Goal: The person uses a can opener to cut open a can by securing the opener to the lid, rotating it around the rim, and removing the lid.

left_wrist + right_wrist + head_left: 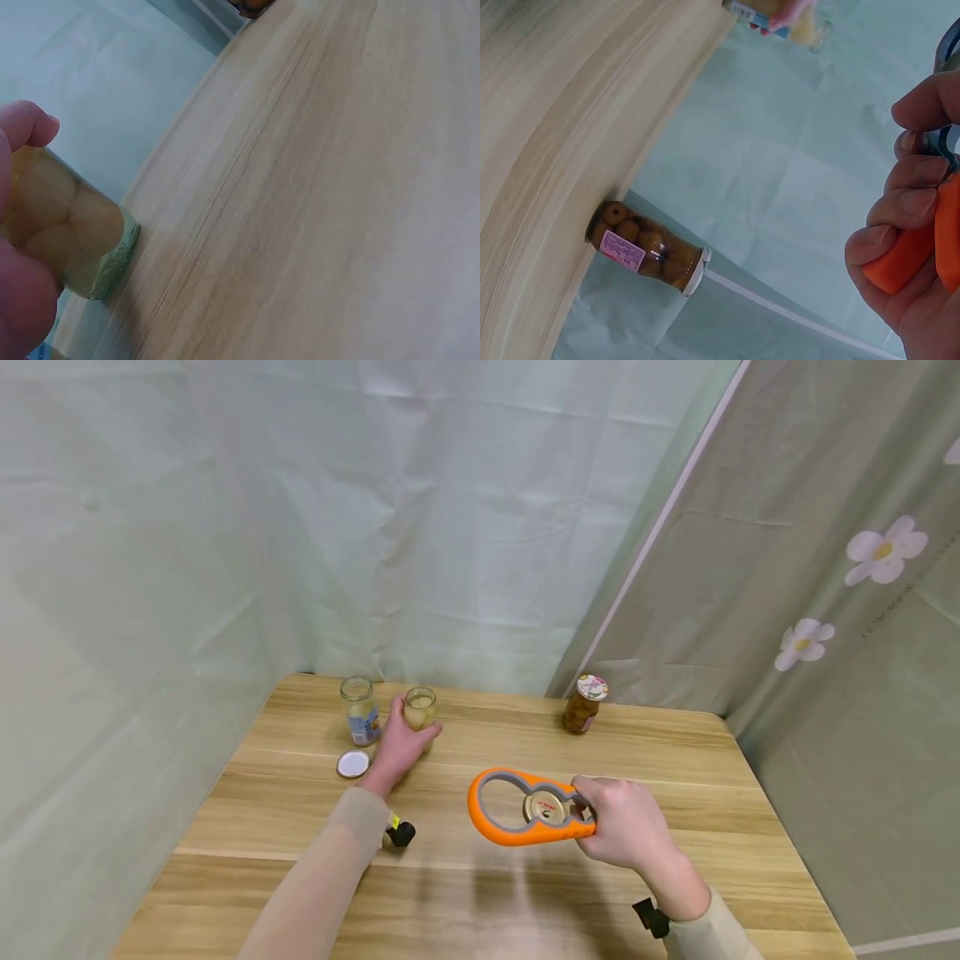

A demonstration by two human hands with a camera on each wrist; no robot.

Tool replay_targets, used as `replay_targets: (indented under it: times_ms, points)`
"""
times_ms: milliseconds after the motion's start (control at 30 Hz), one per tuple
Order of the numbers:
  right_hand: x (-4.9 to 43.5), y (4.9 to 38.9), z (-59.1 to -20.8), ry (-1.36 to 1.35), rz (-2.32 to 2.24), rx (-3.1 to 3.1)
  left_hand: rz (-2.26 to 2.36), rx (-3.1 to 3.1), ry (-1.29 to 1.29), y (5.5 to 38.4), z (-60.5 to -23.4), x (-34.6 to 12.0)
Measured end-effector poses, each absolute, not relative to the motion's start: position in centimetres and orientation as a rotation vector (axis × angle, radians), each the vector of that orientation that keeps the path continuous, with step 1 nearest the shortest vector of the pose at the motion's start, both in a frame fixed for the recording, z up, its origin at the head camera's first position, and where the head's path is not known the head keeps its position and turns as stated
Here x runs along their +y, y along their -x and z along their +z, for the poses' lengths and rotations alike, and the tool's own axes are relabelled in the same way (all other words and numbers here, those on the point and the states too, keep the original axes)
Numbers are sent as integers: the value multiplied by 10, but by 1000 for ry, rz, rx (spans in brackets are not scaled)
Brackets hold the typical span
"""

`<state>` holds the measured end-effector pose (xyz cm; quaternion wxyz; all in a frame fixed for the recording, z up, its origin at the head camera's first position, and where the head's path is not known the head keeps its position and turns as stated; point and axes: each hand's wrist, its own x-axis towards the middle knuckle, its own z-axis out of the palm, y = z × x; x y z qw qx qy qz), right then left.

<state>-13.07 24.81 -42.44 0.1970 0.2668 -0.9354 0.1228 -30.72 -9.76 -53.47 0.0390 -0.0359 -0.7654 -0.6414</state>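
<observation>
Toward the back left of the table, my left hand [399,745] grips a lidless glass jar [420,712] holding pale round pieces in liquid. The left wrist view shows this jar [75,217] upright at the table surface, thumb and fingers curled round its side. Over the middle right, my right hand [628,822] grips an orange-and-grey jar opener [517,837] by its handle end, held above the table. A gold-coloured jar lid [545,808] with a red mark sits within the opener's grey inner edge, close to the fingers.
Left of my left hand stands another lidless jar [362,717] with a blue label. A white round lid [353,764] lies in front of it. At the back right is a capped jar [582,708] of brown round fruit. Curtains [465,527] hang behind the wooden table [270,827].
</observation>
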Motion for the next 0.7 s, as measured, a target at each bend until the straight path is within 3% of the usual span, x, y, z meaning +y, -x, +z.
replay_targets:
  times_ms: [700]
  points:
    - [247,129,-426,-767,356,-2596,-1942,-2389,70,321,-537,-96]
